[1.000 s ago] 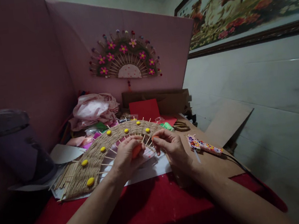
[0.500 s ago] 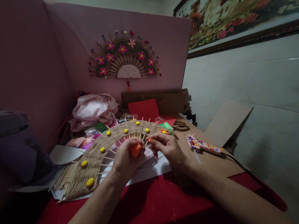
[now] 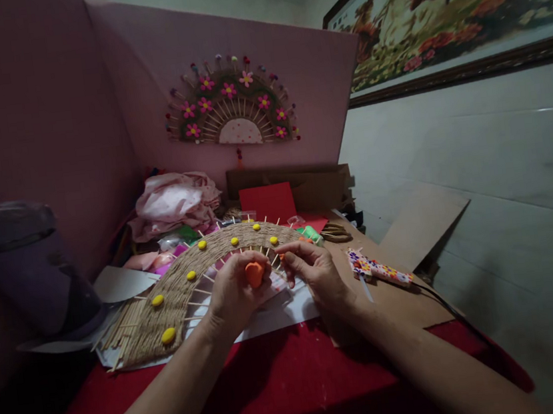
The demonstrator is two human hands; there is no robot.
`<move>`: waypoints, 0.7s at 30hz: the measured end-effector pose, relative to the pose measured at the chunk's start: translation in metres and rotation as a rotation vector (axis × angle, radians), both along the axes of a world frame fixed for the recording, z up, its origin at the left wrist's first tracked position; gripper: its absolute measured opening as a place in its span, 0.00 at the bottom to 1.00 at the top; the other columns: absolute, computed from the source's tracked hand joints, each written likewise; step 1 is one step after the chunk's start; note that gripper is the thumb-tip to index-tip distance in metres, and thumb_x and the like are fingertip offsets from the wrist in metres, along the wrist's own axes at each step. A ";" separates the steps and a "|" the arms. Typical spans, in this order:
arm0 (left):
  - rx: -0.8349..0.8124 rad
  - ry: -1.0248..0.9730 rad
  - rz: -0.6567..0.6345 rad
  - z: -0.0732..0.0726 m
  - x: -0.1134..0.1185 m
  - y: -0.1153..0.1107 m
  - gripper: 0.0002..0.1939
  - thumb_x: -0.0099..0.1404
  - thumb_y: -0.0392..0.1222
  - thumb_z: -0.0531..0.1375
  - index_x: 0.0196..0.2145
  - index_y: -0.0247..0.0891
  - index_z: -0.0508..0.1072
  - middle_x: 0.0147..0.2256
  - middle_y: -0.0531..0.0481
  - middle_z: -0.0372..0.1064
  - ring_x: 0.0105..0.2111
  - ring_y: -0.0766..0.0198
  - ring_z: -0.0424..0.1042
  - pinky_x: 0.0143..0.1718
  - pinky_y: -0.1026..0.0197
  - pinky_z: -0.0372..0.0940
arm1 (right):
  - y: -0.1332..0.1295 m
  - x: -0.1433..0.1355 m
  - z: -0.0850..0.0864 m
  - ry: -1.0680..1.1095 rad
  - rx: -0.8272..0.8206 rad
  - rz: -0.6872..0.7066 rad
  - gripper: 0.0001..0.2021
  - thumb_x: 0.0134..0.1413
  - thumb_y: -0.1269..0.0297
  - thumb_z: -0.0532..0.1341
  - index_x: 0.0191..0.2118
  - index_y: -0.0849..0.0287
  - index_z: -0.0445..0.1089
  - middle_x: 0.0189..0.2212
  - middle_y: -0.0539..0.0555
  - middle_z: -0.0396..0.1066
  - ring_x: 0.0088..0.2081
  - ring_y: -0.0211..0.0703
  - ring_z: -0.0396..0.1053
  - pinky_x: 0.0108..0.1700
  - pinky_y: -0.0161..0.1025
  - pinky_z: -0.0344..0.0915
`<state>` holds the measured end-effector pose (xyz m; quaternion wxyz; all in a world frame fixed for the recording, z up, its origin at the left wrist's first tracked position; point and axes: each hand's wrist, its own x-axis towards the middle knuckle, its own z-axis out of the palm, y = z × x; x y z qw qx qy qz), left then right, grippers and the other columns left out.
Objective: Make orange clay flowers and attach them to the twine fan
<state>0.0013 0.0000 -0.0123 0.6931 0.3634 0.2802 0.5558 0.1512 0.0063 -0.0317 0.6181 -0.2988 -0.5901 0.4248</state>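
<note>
My left hand (image 3: 238, 284) is closed around a lump of orange modelling clay (image 3: 254, 274). A small orange piece of clay (image 3: 283, 258) sits pinched between the thumb and forefinger of my right hand (image 3: 315, 273), just right of the lump. Behind both hands lies a half-round fan (image 3: 182, 306) of twine wound over thin sticks, dotted with several yellow discs (image 3: 168, 336). Part of the fan's inner arch and its right end are hidden by my hands.
A flower-patterned glue gun (image 3: 380, 271) lies on cardboard (image 3: 415, 311) at the right, scissors (image 3: 334, 231) behind it. Bundled pink cloth (image 3: 175, 202) and red card (image 3: 266, 203) are at the back. A lidded bucket (image 3: 27, 271) stands left. A finished-looking fan (image 3: 239, 131) hangs on the pink board.
My right hand has drawn slightly away to the right with the small orange piece. The orange lump in my left hand shows a rounder side. The whole view has shifted a little.
</note>
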 end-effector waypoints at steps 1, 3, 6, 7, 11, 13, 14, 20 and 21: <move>-0.025 0.002 0.017 0.000 0.001 0.000 0.04 0.47 0.37 0.61 0.25 0.35 0.71 0.24 0.53 0.66 0.24 0.69 0.62 0.25 0.66 0.60 | 0.000 0.000 0.000 0.009 -0.005 0.012 0.08 0.49 0.61 0.64 0.35 0.58 0.73 0.21 0.46 0.66 0.20 0.31 0.62 0.19 0.31 0.62; -0.076 0.017 0.040 0.001 0.001 0.001 0.05 0.48 0.38 0.62 0.24 0.34 0.71 0.25 0.52 0.67 0.25 0.69 0.62 0.25 0.66 0.60 | -0.001 -0.001 0.000 0.030 -0.013 0.035 0.08 0.49 0.61 0.64 0.35 0.58 0.73 0.22 0.47 0.67 0.20 0.31 0.63 0.20 0.31 0.63; -0.041 0.104 0.001 0.001 0.000 0.000 0.07 0.48 0.36 0.62 0.29 0.34 0.73 0.24 0.53 0.65 0.24 0.70 0.61 0.24 0.68 0.58 | -0.002 -0.002 0.002 0.051 -0.026 0.046 0.09 0.47 0.62 0.65 0.36 0.58 0.72 0.22 0.47 0.68 0.21 0.32 0.64 0.20 0.31 0.65; -0.016 0.149 -0.013 0.001 0.000 -0.001 0.08 0.49 0.36 0.62 0.31 0.35 0.73 0.23 0.54 0.64 0.23 0.71 0.60 0.23 0.68 0.57 | -0.003 -0.002 0.002 0.054 -0.031 0.051 0.09 0.47 0.62 0.66 0.36 0.58 0.71 0.21 0.47 0.69 0.21 0.33 0.65 0.20 0.32 0.66; 0.045 0.252 -0.047 -0.001 0.000 -0.004 0.10 0.52 0.45 0.64 0.26 0.35 0.70 0.17 0.57 0.57 0.18 0.74 0.54 0.19 0.70 0.51 | -0.005 -0.003 0.002 0.010 0.000 0.031 0.09 0.46 0.59 0.66 0.31 0.59 0.71 0.19 0.47 0.67 0.19 0.33 0.64 0.19 0.32 0.65; 0.073 0.251 -0.088 -0.003 0.002 -0.003 0.16 0.52 0.51 0.64 0.23 0.35 0.68 0.15 0.58 0.54 0.16 0.75 0.50 0.17 0.70 0.47 | -0.006 -0.003 0.001 -0.057 0.081 -0.042 0.08 0.45 0.60 0.67 0.29 0.58 0.72 0.21 0.48 0.67 0.19 0.31 0.61 0.18 0.30 0.62; 0.088 0.248 -0.106 -0.003 0.003 -0.003 0.18 0.52 0.53 0.65 0.22 0.35 0.67 0.15 0.58 0.53 0.15 0.75 0.49 0.16 0.70 0.44 | -0.006 -0.003 0.001 -0.093 0.125 -0.081 0.07 0.44 0.61 0.68 0.29 0.58 0.73 0.23 0.48 0.67 0.20 0.31 0.61 0.18 0.29 0.61; 0.091 0.221 -0.088 -0.003 0.003 -0.001 0.18 0.48 0.50 0.68 0.20 0.35 0.65 0.14 0.59 0.53 0.14 0.77 0.47 0.15 0.69 0.40 | -0.009 -0.002 0.000 -0.131 0.116 -0.080 0.10 0.48 0.60 0.65 0.37 0.57 0.73 0.28 0.50 0.68 0.21 0.32 0.61 0.19 0.31 0.62; 0.084 0.220 -0.085 -0.003 0.003 -0.001 0.19 0.48 0.50 0.68 0.21 0.35 0.65 0.15 0.59 0.53 0.14 0.77 0.48 0.15 0.69 0.40 | -0.009 -0.003 0.000 -0.126 0.110 -0.076 0.10 0.49 0.59 0.65 0.37 0.57 0.72 0.26 0.49 0.67 0.21 0.32 0.61 0.19 0.31 0.61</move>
